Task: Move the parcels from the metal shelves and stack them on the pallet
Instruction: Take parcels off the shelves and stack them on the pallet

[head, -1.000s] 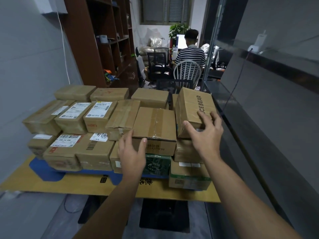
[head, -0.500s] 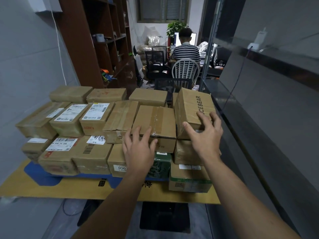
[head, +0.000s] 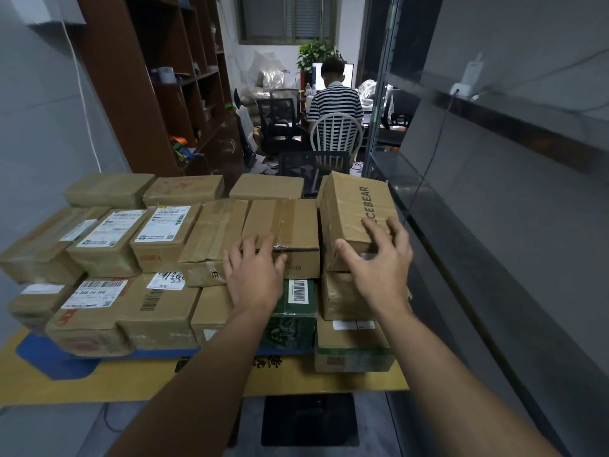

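Note:
Several brown cardboard parcels are stacked in two to three layers on a yellow board over a blue pallet (head: 43, 361). My right hand (head: 379, 262) grips the near end of a tilted parcel printed ICEBEAR (head: 356, 209) at the top right of the stack, thumb on its left face, fingers on top. My left hand (head: 253, 275) rests with spread fingers on the near top edge of a taped parcel (head: 286, 222) just left of it. A dark green box (head: 293, 315) sits under that parcel.
A grey wall runs along the left and a dark glossy partition (head: 494, 225) along the right. Behind the stack stand a brown wooden shelf unit (head: 158, 94), office chairs and a seated person in a striped shirt (head: 336, 103). A dark mat (head: 309, 420) lies on the floor below.
My left hand has moved up from the front face of the taped parcel onto its top edge, fingers spread. My right hand stays on the ICEBEAR parcel.

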